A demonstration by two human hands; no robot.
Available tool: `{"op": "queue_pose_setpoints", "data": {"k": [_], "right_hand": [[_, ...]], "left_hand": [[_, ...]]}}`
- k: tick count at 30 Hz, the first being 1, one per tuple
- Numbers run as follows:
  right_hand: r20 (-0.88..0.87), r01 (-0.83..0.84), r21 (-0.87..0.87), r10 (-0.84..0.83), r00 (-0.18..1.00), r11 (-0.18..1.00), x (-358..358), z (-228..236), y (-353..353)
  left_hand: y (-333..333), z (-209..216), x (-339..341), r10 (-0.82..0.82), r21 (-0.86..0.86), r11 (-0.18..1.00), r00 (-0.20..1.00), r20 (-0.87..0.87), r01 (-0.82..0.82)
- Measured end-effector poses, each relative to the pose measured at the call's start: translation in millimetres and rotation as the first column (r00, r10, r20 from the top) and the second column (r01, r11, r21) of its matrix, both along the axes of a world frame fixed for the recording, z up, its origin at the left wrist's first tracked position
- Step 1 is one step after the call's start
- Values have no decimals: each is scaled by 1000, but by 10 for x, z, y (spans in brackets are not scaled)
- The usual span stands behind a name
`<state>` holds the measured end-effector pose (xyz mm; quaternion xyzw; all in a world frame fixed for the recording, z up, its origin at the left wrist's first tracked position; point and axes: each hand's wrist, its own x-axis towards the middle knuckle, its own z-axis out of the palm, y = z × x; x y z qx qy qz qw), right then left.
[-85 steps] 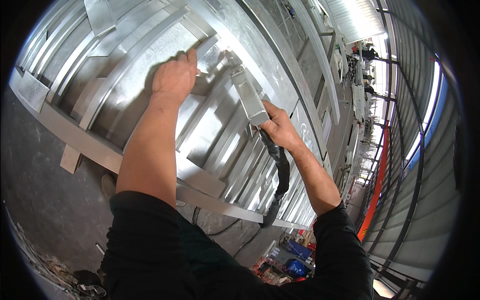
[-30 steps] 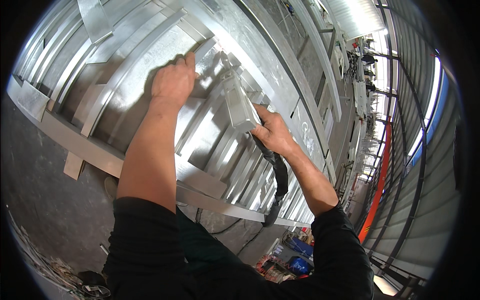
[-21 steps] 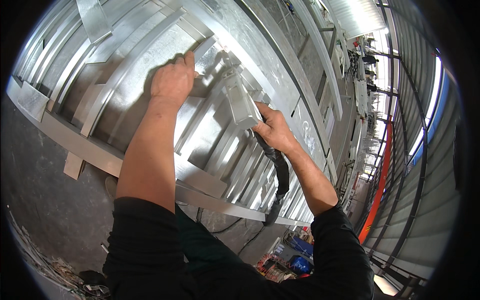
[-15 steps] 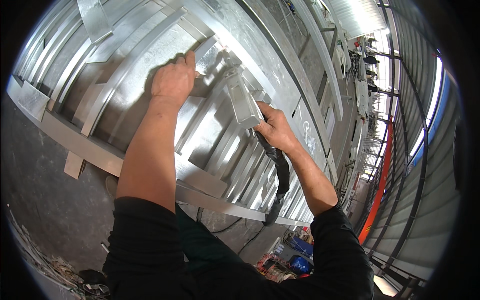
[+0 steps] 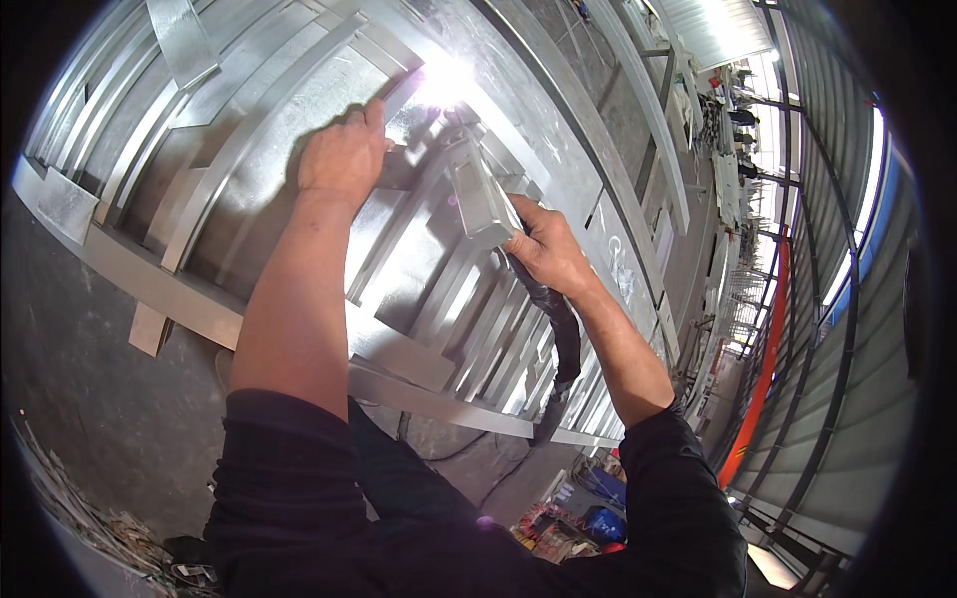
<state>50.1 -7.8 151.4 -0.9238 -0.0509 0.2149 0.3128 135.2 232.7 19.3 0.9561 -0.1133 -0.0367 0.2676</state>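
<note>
My right hand [image 5: 548,249] is wrapped round the rear of a pale grey welding gun [image 5: 480,204]. A thick black-wrapped cable [image 5: 564,339] hangs from the gun and runs down over the frame's near edge. At the gun's nozzle a white glare hides the joint between a short metal strip [image 5: 401,94] and a long metal rail [image 5: 543,149]. My left hand [image 5: 342,159] is closed at the strip's near end, left of the nozzle, with the index finger along it. Part of that grip is hidden from above.
The silvery frame holds many parallel slats [image 5: 214,194], with a loose flat plate [image 5: 184,45] across the far left. A wooden block [image 5: 150,327] juts out below the near rail. Cables and a blue object [image 5: 604,524] lie on the floor behind; scrap [image 5: 95,538] lies lower left.
A bright white arc has appeared at the welding gun's nozzle. The gun and my right hand have shifted very slightly left; my left hand stays almost in place.
</note>
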Motion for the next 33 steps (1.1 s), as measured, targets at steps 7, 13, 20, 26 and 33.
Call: {"op": "queue_pose_setpoints", "data": {"k": [7,13,20,26,33], "right_hand": [[-33,21,-112,-24,999,993,-9,60,35],[-16,18,-103,-20,1000,995,-138,300,121],[-306,373,180,-308,901,910,-1014,837,108],[-557,806,392,-583,592,443,-2148,995,530],[-637,764,644,-526,564,40,-2204,845,1435]], "left_hand": [[6,18,4,-4,-3,1000,1000,-25,3],[-5,-30,7,1,17,1000,1000,-15,-1],[-1,-51,17,-30,2,1000,999,15,30],[10,-129,41,-69,28,997,994,87,67],[51,-163,32,-105,-49,993,991,85,109]]}}
